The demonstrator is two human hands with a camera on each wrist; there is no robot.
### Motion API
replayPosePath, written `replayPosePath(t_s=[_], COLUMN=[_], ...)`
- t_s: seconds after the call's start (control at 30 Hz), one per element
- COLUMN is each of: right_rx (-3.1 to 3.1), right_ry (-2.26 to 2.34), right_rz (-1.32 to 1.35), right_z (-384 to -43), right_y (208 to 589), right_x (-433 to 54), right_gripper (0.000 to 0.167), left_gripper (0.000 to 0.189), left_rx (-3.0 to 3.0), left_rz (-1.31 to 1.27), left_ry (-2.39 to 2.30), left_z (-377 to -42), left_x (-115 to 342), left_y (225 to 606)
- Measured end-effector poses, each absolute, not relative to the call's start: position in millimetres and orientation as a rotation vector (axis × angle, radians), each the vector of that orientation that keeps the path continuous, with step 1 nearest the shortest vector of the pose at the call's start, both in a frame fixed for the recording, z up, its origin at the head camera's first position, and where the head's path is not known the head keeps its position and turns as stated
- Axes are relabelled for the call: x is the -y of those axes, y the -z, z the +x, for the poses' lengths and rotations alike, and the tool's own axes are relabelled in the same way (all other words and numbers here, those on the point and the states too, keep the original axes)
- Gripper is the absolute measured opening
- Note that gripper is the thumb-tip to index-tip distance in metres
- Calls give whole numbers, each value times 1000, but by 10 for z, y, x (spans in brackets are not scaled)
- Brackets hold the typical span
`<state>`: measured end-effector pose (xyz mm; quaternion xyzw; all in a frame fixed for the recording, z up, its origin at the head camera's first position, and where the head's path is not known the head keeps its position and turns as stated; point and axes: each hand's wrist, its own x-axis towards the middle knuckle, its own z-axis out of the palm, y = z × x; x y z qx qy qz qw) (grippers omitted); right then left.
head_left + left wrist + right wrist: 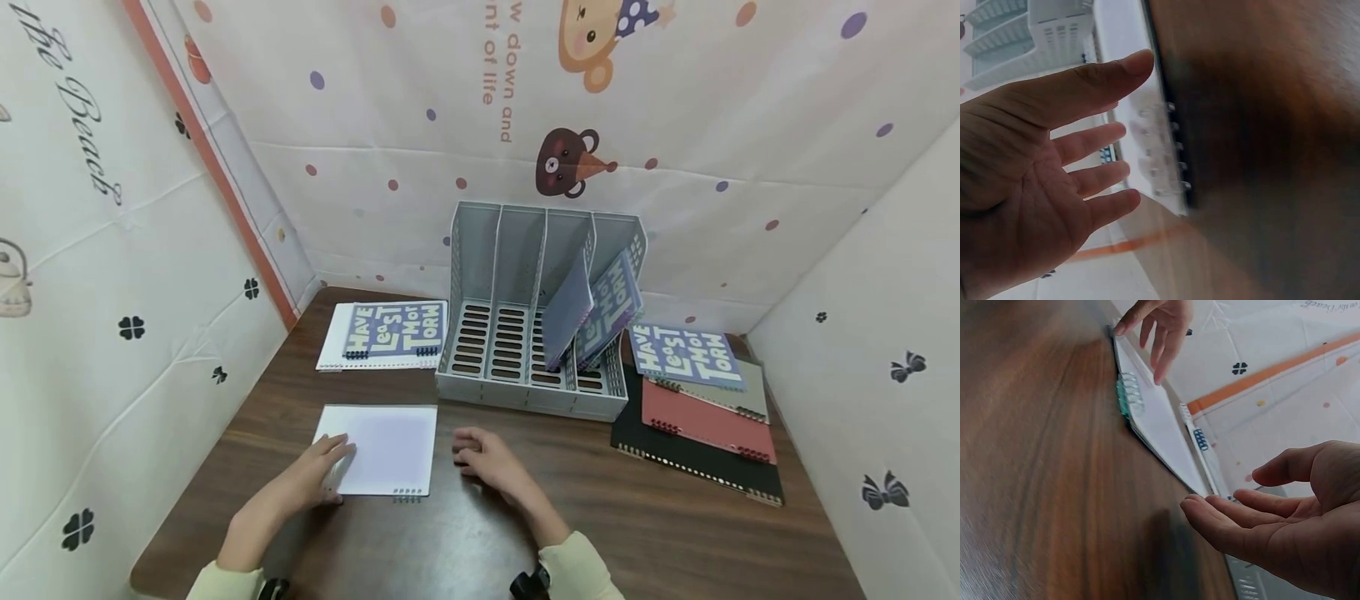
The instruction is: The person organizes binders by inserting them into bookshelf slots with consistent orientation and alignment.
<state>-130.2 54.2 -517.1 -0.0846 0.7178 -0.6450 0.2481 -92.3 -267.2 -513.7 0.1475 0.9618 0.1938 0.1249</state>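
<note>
A white ring-bound notebook point(386, 450) lies flat on the brown table, its rings along the near edge. My left hand point(311, 471) is at the notebook's left side, fingers apart and over the page. In the left wrist view the thumb and fingers of the left hand point(1079, 144) are spread beside the notebook point(1141, 125), with nothing between them; whether they touch it I cannot tell. To the right of the notebook is my right hand point(487, 458), holding nothing. Its fingers are loosely bent in the right wrist view, where the right hand point(1285, 519) appears large.
Behind the hands stands a grey file rack point(525, 396) with two blue-purple notebooks point(566, 312) leaning in its right compartments. Left of it, a blue lettered notebook point(395, 327) lies on a white one point(333, 346). Several notebooks, including a red one point(705, 421), overlap at the right.
</note>
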Motion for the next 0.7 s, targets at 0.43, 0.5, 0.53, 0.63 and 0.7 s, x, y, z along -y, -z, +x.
replayPosePath(t_s=[0.43, 0.5, 0.53, 0.63, 0.7], right_rx=[-1877, -1876, -1879, -1884, -1889], right_ry=[1787, 1787, 1786, 1790, 1790], right_rz=[-170, -165, -165, -161, -167], right_z=[-1306, -1304, -1303, -1300, -1297], right_y=[5249, 5255, 5256, 5266, 5269], right_x=[-430, -412, -404, -384, -373], right_gripper=[41, 41, 41, 40, 40], left_gripper=[60, 60, 62, 66, 67], left_rx=[-2827, -2803, -2795, -2786, -2786], left_rz=[456, 419, 411, 400, 385], left_ry=[-506, -520, -519, -503, -491], left_z=[-906, -902, -899, -889, -888], left_x=[2669, 2651, 2642, 2622, 2611], left_y=[5204, 5198, 5196, 5204, 5210])
